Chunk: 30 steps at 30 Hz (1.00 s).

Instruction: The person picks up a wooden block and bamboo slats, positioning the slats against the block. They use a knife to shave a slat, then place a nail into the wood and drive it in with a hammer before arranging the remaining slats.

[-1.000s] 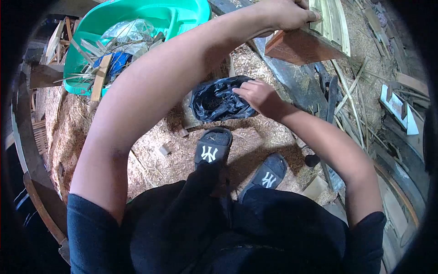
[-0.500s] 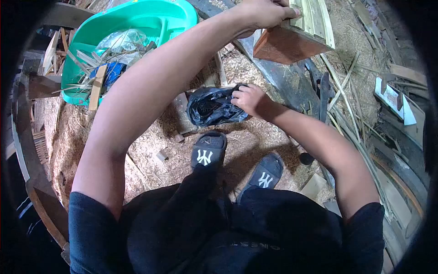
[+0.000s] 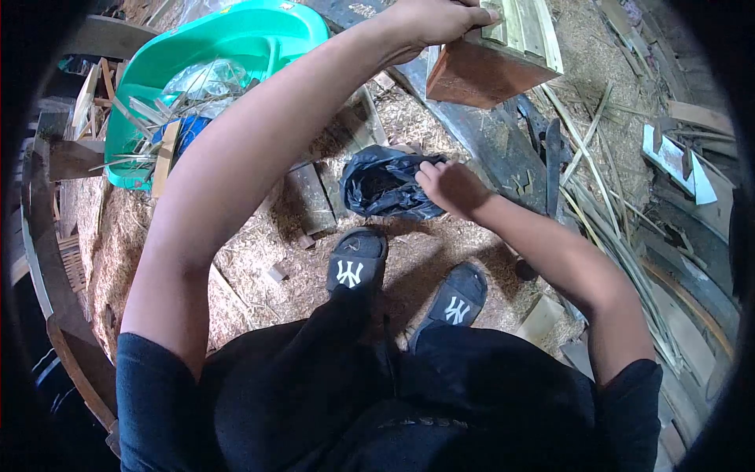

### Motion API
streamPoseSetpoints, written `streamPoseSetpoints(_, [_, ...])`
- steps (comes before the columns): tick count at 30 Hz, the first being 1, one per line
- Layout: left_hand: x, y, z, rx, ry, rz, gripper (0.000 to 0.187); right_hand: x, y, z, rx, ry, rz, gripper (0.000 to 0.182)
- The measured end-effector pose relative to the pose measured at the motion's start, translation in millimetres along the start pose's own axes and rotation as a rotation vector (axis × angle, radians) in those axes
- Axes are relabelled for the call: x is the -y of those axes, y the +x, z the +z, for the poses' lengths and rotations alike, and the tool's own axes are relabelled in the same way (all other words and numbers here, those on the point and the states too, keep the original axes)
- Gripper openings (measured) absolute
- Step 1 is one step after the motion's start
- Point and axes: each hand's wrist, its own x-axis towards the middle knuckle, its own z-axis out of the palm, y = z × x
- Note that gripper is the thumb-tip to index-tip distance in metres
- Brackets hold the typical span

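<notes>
A wooden box-like piece [image 3: 489,77], with a reddish-brown side and pale slats along its top, is at the upper right. My left hand [image 3: 440,23] is closed on its near left edge, the thumb lying over a slat; some fingers are cut off by the top of the view. Lower down, a crumpled black plastic bag [image 3: 376,189] has its mouth gaping upward. My right hand [image 3: 454,189] pinches the right side of the bag's rim. What lies inside the bag is too dark to make out.
A green plastic tub [image 3: 228,27] with wood scraps and clear plastic stands upper left. Shavings cover the floor [image 3: 259,291]. Thin wood strips [image 3: 605,212] lie along the right, near a dark flat blade-like piece [image 3: 553,165]. My slippered feet [image 3: 358,256] are below the bag.
My right hand has shifted right and slightly down, bringing the bag rightward with it. The wooden piece in my left hand has moved slightly left and up in view.
</notes>
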Motion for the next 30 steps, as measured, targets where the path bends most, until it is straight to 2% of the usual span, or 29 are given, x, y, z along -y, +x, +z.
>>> streamPoseSetpoints(2, [-1.0,0.3,-1.2,0.013,0.035,-0.002,0.03,-3.2,-6.0,-15.5,0.161,-0.164,0.046,0.01])
streamPoseSetpoints(3, [-1.9,0.4,-2.0,0.018,0.071,-0.005,0.031,-10.2,-7.2,-17.3,-0.069,0.002,0.086,0.015])
streamPoseSetpoints(4, [-2.3,0.2,-2.0,0.025,0.069,-0.001,0.031,-16.6,-8.4,-18.6,-0.067,-0.002,0.093,0.015])
streamPoseSetpoints(6, [-2.2,-1.3,-0.8,0.026,-0.007,-0.012,0.03,-28.0,-12.3,-36.2,0.303,0.125,0.512,0.021])
streamPoseSetpoints(7, [-2.5,-1.2,-0.5,0.03,-0.009,-0.01,0.03,-27.1,-11.4,-67.1,0.403,0.06,0.496,0.023])
streamPoseSetpoints(8, [-3.1,-1.1,-0.7,0.03,-0.003,-0.026,0.031,-32.3,-20.7,-62.4,0.404,0.058,0.5,0.023])
streamPoseSetpoints(10, [-4.3,-1.3,-1.4,0.028,0.011,-0.06,0.033,-44.8,-44.8,-50.3,0.27,-0.039,0.463,0.027])
streamPoseSetpoints(12, [-4.3,-1.7,-1.8,0.031,-0.006,-0.052,0.034,-46.0,-54.3,-43.8,0.3,-0.006,0.501,0.029])
streamPoseSetpoints(14, [-3.3,-1.4,-1.6,0.037,-0.025,-0.047,0.035,-43.7,-62.5,-41.3,0.012,0.083,0.54,0.025])
streamPoseSetpoints(15, [-2.2,-0.4,-1.9,0.043,-0.017,-0.049,0.034,-46.7,-64.3,-40.6,0.013,0.08,0.544,0.025])
streamPoseSetpoints(17, [-0.1,0.3,-3.6,0.051,-0.008,-0.047,0.034,-55.4,-65.8,-39.4,-0.181,0.367,0.545,0.019])
streamPoseSetpoints(18, [3.2,0.9,-5.1,0.059,0.018,-0.033,0.034,-53.6,-66.2,-41.7,-0.184,0.362,0.547,0.019])
streamPoseSetpoints(19, [9.3,5.1,-6.8,0.068,0.047,-0.012,0.035,-49.3,-64.4,-47.2,-0.241,0.518,0.676,0.018])
streamPoseSetpoints(20, [30.2,14.1,-5.9,0.047,0.1,0.177,0.033,-46.3,-61.9,-53.7,-0.302,0.673,0.8,0.017])
streamPoseSetpoints(21, [18.6,3.0,-2.7,0.012,0.088,0.119,0.029,-43.1,-58.3,-63.8,-0.316,0.712,0.907,0.017])
streamPoseSetpoints(23, [4.6,-12.0,-2.8,0.015,0.094,0.029,0.027,-51.0,-62.3,-58.5,-0.388,0.759,0.921,0.017])
streamPoseSetpoints(26, [5.8,-10.3,-3.5,0.023,0.058,0.034,0.026,-55.6,-61.3,-75.9,-0.511,0.81,0.97,0.02])
streamPoseSetpoints(29, [0.8,-11.1,-5.6,0.04,0.057,-0.016,0.024,-72.8,-68.2,-90.4,-0.809,0.942,1.061,0.027])
streamPoseSetpoints(30, [1.8,-11.5,-5.4,0.045,0.026,-0.029,0.023,-80.3,-69.6,-104.4,-0.85,0.993,1.077,0.024])
